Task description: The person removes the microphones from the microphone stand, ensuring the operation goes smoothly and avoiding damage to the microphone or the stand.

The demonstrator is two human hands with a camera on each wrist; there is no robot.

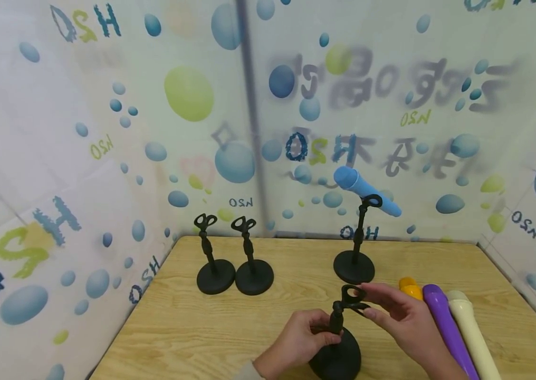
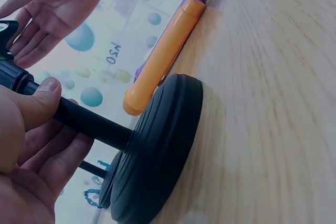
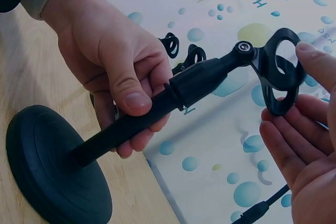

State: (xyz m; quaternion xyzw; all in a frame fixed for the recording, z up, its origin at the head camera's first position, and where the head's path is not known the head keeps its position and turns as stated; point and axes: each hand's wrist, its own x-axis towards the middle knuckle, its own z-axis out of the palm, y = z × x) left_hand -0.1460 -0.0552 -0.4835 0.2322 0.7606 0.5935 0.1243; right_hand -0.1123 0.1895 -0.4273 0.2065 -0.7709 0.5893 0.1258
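Note:
A black tabletop microphone stand (image 1: 339, 359) with a round base is at the front of the table. My left hand (image 1: 303, 338) grips its short pole just above the base, thumb on one side and fingers round the other, as the right wrist view shows. At the top, my right hand (image 1: 405, 322) holds the stand's looped clip (image 3: 275, 72) between thumb and fingertips. No microphone sits in this clip. In the left wrist view the base (image 2: 163, 150) stands on edge in the picture, close to the wooden tabletop.
Behind, another stand (image 1: 354, 266) bears a tilted blue microphone (image 1: 367, 191). Two bare stands, a left one (image 1: 216, 276) and its neighbour (image 1: 255, 276), stand at the back left. Orange (image 1: 410, 287), purple (image 1: 446, 327) and cream (image 1: 472, 332) microphones lie at the right. Patterned curtains enclose the table (image 1: 178, 327).

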